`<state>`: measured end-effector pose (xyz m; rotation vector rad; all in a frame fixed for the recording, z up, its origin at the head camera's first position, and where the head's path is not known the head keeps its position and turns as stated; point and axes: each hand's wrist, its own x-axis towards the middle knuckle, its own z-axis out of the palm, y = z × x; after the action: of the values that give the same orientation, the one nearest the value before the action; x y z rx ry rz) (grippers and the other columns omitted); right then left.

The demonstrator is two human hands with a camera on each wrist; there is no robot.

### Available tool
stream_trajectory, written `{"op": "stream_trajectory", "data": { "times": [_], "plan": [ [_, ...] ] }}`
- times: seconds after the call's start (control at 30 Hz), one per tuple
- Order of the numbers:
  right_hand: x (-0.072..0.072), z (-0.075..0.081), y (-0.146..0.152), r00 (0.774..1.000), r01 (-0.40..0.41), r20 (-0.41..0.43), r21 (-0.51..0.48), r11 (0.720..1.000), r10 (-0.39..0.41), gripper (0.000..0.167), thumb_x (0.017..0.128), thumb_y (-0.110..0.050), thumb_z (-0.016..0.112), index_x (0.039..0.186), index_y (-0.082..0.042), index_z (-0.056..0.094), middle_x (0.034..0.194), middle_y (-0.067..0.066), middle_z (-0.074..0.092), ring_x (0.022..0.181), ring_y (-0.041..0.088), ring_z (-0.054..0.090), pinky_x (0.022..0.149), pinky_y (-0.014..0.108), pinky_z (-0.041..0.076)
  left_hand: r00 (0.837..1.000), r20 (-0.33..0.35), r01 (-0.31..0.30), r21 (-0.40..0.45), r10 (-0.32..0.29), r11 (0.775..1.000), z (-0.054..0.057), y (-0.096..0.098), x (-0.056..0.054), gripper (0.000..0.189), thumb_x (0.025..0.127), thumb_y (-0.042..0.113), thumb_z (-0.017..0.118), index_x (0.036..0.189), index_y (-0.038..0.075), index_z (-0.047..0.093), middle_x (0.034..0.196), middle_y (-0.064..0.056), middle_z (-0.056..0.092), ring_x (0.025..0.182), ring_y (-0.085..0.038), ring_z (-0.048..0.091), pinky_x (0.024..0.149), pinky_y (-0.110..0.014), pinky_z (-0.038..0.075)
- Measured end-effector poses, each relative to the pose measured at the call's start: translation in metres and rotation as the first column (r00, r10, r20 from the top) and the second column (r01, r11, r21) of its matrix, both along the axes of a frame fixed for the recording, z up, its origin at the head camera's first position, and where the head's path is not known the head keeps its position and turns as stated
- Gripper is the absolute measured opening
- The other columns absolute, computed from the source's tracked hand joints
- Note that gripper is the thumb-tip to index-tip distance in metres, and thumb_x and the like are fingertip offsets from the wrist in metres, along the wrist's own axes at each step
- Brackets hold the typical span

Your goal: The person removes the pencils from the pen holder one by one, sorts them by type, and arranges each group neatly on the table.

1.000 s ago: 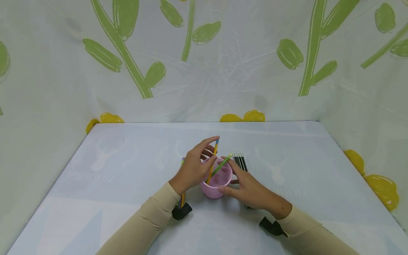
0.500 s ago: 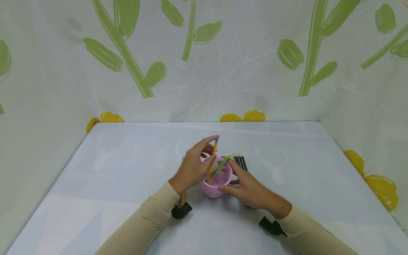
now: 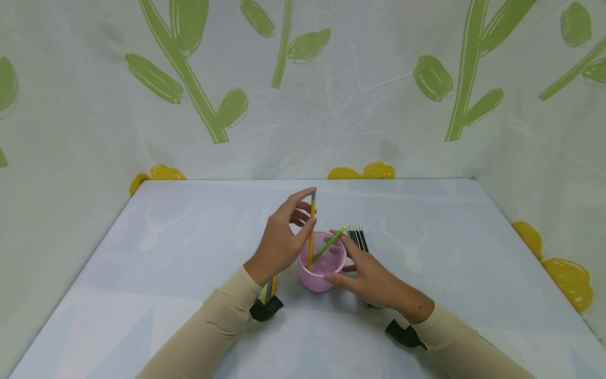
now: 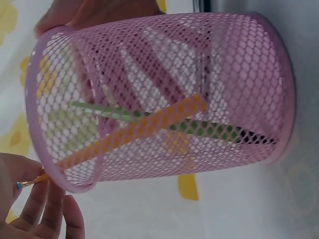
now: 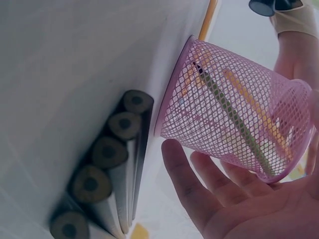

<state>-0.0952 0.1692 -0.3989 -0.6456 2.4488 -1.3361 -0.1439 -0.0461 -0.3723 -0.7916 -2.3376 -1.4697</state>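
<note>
A pink mesh pencil cup (image 3: 316, 284) stands upright on the table, with my right hand (image 3: 366, 276) holding its right side. In the right wrist view, the fingers (image 5: 192, 179) lie along the mesh. My left hand (image 3: 281, 234) pinches a yellow-orange pencil (image 3: 311, 231) with a blue top, thumb and forefinger near its upper part. Its lower end (image 4: 194, 103) is inside the cup, above the bottom, as the left wrist view shows. A green pencil (image 3: 331, 243) leans inside the cup, its dark end at the bottom and its light end over the rim.
Several black pencils (image 3: 357, 238) lie side by side right of the cup, partly behind my right hand. More coloured pencils (image 3: 270, 288) lie under my left wrist. Dark straps (image 3: 266, 309) sit at both wrists. A leaf-patterned wall (image 3: 303, 116) stands behind the table.
My left hand has risen and moved slightly left, raising the yellow-orange pencil and making it more upright. My right hand, the cup and the green pencil have stayed about where they were.
</note>
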Motion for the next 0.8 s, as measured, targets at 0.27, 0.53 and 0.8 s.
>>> {"op": "stream_trajectory", "data": {
  "times": [0.27, 0.53, 0.8],
  "plan": [
    [0.000, -0.001, 0.001, 1.000, 0.009, 0.008, 0.005, 1.000, -0.009, 0.084, 0.093, -0.036, 0.072, 0.156, -0.013, 0.022, 0.158, 0.012, 0.036, 0.132, 0.032, 0.054, 0.097, 0.048, 0.055, 0.997, -0.065, -0.040, 0.105, 0.047, 0.994, 0.013, -0.007, 0.000, 0.058, 0.094, 0.006, 0.067, 0.147, 0.014, 0.044, 0.105, -0.011, 0.065, 0.087, -0.017, 0.068, 0.078, -0.029, 0.060],
    [0.000, -0.002, 0.002, 1.000, -0.011, -0.016, -0.007, 1.000, 0.011, 0.081, 0.094, -0.036, 0.071, 0.155, -0.012, 0.024, 0.155, 0.013, 0.039, 0.132, 0.033, 0.054, 0.096, 0.043, 0.057, 0.998, 0.050, -0.036, 0.247, 0.025, 0.968, 0.030, -0.021, 0.004, 0.061, 0.094, 0.000, 0.065, 0.149, 0.018, 0.042, 0.108, -0.012, 0.059, 0.090, -0.019, 0.067, 0.071, -0.031, 0.061],
    [0.000, -0.002, 0.001, 0.999, -0.024, -0.032, -0.015, 1.000, 0.023, 0.081, 0.094, -0.034, 0.070, 0.155, -0.010, 0.022, 0.152, 0.014, 0.042, 0.130, 0.033, 0.056, 0.095, 0.039, 0.057, 0.995, 0.081, -0.083, 0.305, 0.061, 0.949, 0.040, -0.043, 0.002, 0.065, 0.093, -0.003, 0.065, 0.150, 0.018, 0.041, 0.110, -0.017, 0.058, 0.086, -0.017, 0.068, 0.068, -0.033, 0.062]
  ]
}}
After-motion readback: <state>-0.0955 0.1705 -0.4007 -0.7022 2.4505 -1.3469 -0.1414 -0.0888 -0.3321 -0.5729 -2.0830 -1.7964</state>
